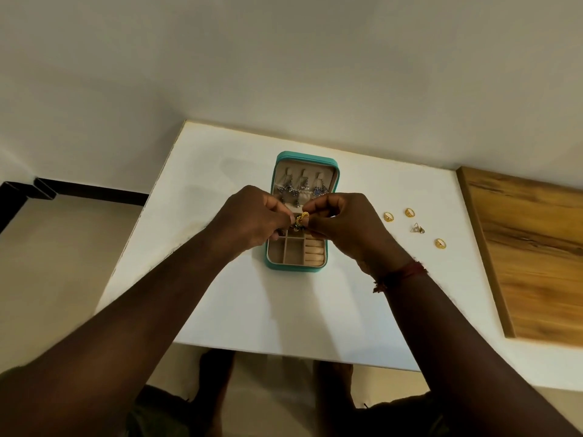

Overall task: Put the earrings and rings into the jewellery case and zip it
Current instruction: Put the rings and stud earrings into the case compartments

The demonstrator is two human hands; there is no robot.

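Observation:
A teal jewellery case (333, 184) lies open in the middle of the white table (284, 304). Three silver dangling earrings (303, 190) hang in its lid, and beige compartments and ring rolls (314, 252) fill its base. My left hand (249, 220) and my right hand (347, 225) meet above the case, both pinching one small gold earring (302, 218) between their fingertips. To the right of the case lie three gold rings (388, 217) (409, 212) (439, 243) and a small silver triangular earring (417, 229).
A wooden board (536, 257) lies on the right part of the table, close to the loose rings. The table's far edge meets a pale wall. A black frame (44, 190) stands at the left. My legs and feet show below the near edge.

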